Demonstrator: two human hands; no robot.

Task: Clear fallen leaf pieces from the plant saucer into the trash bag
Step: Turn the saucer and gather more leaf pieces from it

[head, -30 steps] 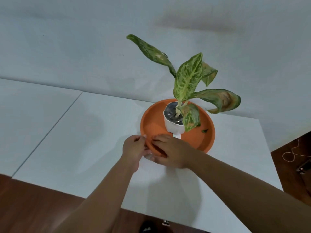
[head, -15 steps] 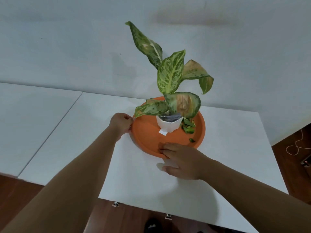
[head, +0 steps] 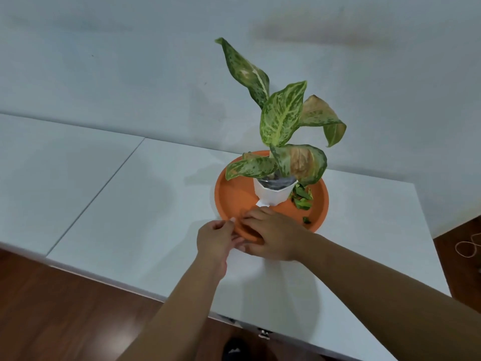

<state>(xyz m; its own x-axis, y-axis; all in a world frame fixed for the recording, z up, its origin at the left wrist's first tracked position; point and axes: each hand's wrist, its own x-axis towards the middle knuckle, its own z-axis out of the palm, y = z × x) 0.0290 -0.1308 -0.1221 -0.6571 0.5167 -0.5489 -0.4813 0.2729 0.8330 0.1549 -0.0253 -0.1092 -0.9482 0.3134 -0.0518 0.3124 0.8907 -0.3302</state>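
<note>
White tabletop [head: 135, 225], pushed against a pale wall. A seam at the left splits it into two panels. Orange plant saucer [head: 234, 196] sits flat on the right panel, toward the back. Nothing else rests directly on the surface. Near edge shows small metal fittings [head: 263, 333]. Dark wood floor [head: 65, 308] below.

Orange saucer [head: 234, 196] — green leaf pieces [head: 302, 198] heaped at its right.
</note>
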